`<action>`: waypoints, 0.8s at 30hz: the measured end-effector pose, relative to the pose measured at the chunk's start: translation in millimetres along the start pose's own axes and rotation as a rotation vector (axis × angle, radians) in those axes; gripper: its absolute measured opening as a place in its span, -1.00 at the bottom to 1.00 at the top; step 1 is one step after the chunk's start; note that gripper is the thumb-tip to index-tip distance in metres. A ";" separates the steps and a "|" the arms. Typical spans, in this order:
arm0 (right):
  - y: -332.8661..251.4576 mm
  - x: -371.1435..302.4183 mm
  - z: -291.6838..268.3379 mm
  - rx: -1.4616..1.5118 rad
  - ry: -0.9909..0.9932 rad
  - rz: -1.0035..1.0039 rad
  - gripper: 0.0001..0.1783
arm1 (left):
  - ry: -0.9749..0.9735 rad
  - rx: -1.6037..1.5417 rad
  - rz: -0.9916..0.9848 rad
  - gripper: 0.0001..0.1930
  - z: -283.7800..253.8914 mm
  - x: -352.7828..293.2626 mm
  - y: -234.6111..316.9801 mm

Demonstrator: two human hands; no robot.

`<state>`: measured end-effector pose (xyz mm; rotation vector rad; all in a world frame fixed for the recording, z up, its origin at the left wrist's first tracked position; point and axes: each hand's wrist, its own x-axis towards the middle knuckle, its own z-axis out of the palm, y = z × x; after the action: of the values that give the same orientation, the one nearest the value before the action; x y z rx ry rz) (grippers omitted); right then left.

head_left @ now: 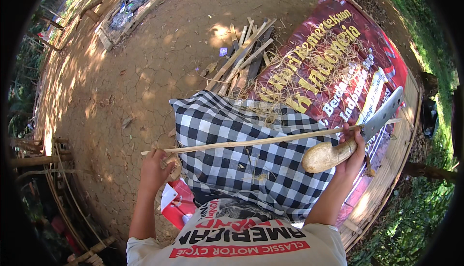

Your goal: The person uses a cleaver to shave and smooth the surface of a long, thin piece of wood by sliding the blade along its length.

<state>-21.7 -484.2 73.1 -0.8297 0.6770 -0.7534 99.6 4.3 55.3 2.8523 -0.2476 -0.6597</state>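
A long, thin bamboo strip (251, 142) stretches across my lap. At its left end, my left hand (155, 170) is closed, pinching the strip between the fingers. My right hand (353, 158) is wrapped round the pale, bulbous wooden handle of a broad-bladed knife (384, 115). The knife's grey blade has holes along it and points up to the right. The strip's other end meets the base of the blade, close to my right fingers. Beneath the strip, a black-and-white checked cloth (217, 125) covers my legs.
Ahead lies a pile of split bamboo and wood pieces (244, 55) on cracked earth. A dark red printed banner (314, 38), strewn with thin shavings, covers a bamboo platform (394, 162) at right. A framed ash pit (135, 7) is far left; a bamboo structure (41, 162) stands near left.
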 end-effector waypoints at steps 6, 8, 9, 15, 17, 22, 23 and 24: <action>-10.7 7.7 5.1 0.009 -0.030 0.050 -0.75 | 0.429 0.068 0.252 -0.75 6.1 27.6 1.3; -11.6 10.1 4.7 0.010 -0.039 0.057 -0.75 | 0.281 0.084 0.349 -0.81 6.9 37.5 -13.1; -12.4 11.5 3.6 0.010 -0.039 0.059 -0.75 | 0.199 0.039 0.341 -0.81 4.3 39.2 -17.5; -36.9 39.8 -17.0 -0.142 -0.068 0.150 -0.72 | -0.003 -0.074 0.429 -0.83 -29.4 32.8 -2.7; -42.2 42.0 -13.2 -0.248 -0.062 0.069 -0.62 | -0.023 -0.018 0.439 -0.81 -47.7 25.3 17.6; -48.5 37.9 -16.6 -0.489 -0.104 0.018 -0.54 | -0.034 -0.123 0.426 -0.78 -50.7 30.9 48.2; -47.0 35.0 -18.4 -0.552 -0.095 0.008 -0.54 | -0.039 -0.180 0.429 -0.78 -45.1 35.6 54.0; -43.8 27.1 -15.4 -0.723 -0.025 -0.067 -0.52 | -0.077 -0.242 0.440 -0.79 -40.9 38.5 62.6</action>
<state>-32.2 -531.9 95.6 -1.5216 0.9184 -0.5510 144.7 -57.6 89.9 2.4274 -0.7269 -0.6532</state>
